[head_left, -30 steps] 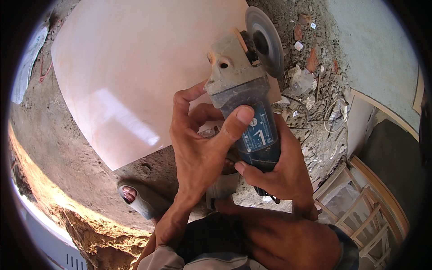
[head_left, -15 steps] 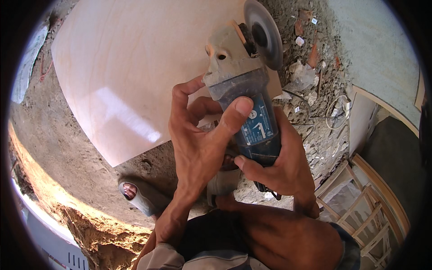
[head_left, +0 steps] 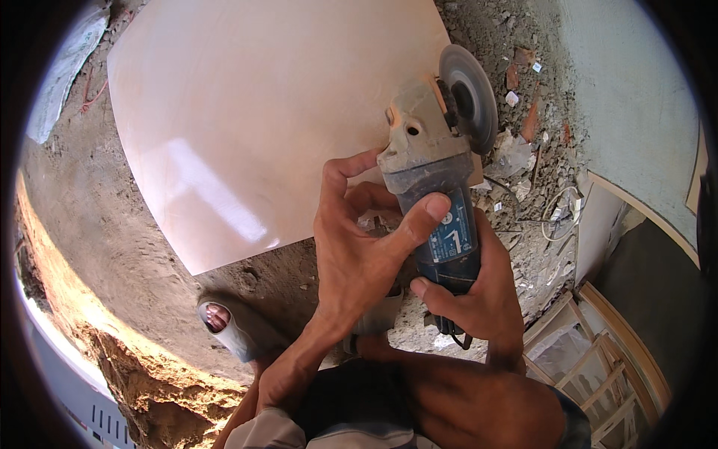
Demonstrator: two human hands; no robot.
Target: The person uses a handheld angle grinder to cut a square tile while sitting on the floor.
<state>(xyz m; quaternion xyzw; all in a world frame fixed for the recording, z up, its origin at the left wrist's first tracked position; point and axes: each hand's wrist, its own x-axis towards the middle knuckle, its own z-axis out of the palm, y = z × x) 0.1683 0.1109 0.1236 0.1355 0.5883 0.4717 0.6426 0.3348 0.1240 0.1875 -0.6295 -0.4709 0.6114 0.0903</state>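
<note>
Angle grinder, held up before the person in both hands, appears over the slab's lower right edge; its exact height cannot be told. At far left, a pale crumpled sheet lies on the ground beyond the broad, glossy pinkish slab, which lies flat, probably for full support beneath. A grey slipper is planted just below the slab's corner, apart from it, apparently for firm footing.

The left grip is clamped on the grinder's body: thumb pressed across the label, forefinger reaching to the metal gear housing, seemingly to steady the heavy end. The cutting disc stands on the right side of the head, clear of all fingers, a sensible way to hold it. The right grip is closed round the lower end, thumb over the near face, likely bearing weight from below, while the cord hangs beneath. Farther right come rubble, a greenish panel and a wooden frame, all apart from the hands.
</note>
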